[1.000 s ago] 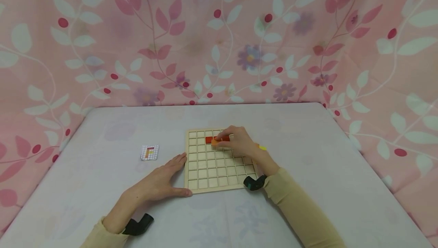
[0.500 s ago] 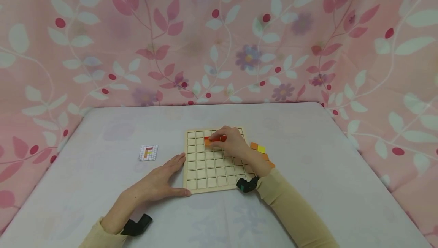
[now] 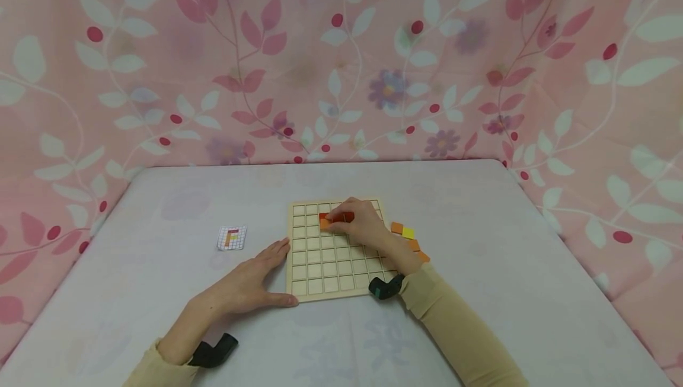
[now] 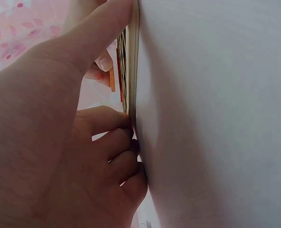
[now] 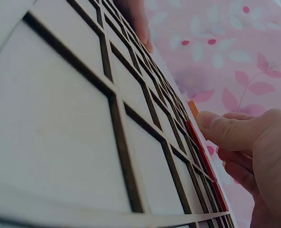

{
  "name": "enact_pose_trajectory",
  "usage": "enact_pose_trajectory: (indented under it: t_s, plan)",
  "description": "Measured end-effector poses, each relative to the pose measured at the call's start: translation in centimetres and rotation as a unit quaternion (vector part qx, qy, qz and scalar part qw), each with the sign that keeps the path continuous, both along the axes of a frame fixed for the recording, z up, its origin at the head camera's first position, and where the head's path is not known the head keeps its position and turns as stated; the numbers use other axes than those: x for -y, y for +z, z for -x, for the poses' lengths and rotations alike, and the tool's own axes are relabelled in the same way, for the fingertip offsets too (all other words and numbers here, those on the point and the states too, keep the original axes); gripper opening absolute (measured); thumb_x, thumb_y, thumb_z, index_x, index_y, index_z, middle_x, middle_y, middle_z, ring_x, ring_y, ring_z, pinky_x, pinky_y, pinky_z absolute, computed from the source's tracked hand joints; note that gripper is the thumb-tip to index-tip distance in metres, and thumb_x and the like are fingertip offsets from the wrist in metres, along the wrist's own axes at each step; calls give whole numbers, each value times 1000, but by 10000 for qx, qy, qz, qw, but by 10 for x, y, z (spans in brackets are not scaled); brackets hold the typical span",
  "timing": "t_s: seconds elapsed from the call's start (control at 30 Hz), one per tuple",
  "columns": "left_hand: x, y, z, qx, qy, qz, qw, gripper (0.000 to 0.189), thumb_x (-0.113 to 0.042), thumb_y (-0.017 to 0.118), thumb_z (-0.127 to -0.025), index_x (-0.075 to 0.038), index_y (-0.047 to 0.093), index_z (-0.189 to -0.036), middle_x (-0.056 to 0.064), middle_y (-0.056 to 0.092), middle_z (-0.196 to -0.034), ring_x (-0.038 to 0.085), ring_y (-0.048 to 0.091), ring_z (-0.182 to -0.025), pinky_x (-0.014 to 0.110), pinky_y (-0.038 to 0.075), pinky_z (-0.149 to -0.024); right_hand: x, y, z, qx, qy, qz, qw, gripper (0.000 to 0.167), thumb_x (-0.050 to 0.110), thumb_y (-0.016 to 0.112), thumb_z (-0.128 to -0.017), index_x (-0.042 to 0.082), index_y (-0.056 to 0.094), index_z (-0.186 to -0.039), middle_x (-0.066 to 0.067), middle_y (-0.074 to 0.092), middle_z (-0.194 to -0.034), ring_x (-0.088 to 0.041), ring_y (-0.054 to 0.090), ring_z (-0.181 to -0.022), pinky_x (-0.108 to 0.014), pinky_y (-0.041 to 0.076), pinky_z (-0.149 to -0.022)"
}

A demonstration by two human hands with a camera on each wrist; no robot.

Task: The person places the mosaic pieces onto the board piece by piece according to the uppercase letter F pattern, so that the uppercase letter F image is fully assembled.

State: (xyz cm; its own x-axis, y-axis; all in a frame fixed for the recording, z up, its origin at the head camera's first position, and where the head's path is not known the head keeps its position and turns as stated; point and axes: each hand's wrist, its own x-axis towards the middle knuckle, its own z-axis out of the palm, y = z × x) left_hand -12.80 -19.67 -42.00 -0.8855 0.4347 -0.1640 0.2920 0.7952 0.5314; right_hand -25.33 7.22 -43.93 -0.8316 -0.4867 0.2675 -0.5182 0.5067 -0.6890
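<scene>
A pale wooden grid board [image 3: 323, 269] lies on the table. Over its upper part, my right hand [image 3: 368, 226] pinches a small orange square tile [image 3: 324, 225] between thumb and fingertips. In the left wrist view that orange tile [image 4: 112, 80] stands slightly off the board's face. Red tiles [image 5: 208, 159] sit in a row of cells just beyond it, partly covered by the right hand in the head view. My left hand [image 3: 245, 283] rests against the board's left side, fingers extended at the edge and thumb at the near left corner.
Right of the board lie several loose tiles, among them a yellow tile [image 3: 408, 233] and an orange tile [image 3: 397, 227]. A small gridded paper card [image 3: 232, 238] with a coloured pattern lies to the left. A patterned pink curtain [image 3: 341, 79] hangs behind the table.
My right hand has shifted left with the orange tile, to below the left end of the red row. More loose tiles show beside its wrist. The left hand stays put.
</scene>
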Motion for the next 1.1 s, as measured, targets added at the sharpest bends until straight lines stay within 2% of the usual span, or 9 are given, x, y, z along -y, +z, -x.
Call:
enact_pose_trajectory:
  t_s: [0.23,0.47,0.77,1.1]
  plan:
    - [0,0,0,-22,-29,30,10000,117,-69,75,-74,-5,26,-158,6,20,-167,33,18,-153,57,25,-119,-1,-4,1,-112,182,33,9998,19,26,84,-82,20,80,-99,7,68,-95,-10,60,-89,-30,51,-79]
    - [0,0,0,11,1,42,10000,117,-70,75,-73,-6,25,-158,6,20,-167,32,17,-154,56,25,-120,-2,-7,3,-286,317,38,9991,18,23,85,-81,19,81,-97,9,74,-96,-10,61,-94,-30,49,-87]
    - [1,0,0,-79,-14,48,10000,117,-71,73,-74,-5,26,-158,6,21,-167,33,18,-153,57,25,-119,-3,-7,4,-488,478,58,9976,17,20,85,-80,18,81,-97,6,76,-94,-13,62,-97,-34,50,-89]
    - [0,0,0,-90,-42,24,9999,116,-69,75,-74,-4,26,-158,8,21,-167,34,18,-153,56,25,-120,-3,-10,4,-548,441,130,9974,18,20,85,-80,18,81,-98,6,76,-95,-14,63,-99,-35,51,-91]
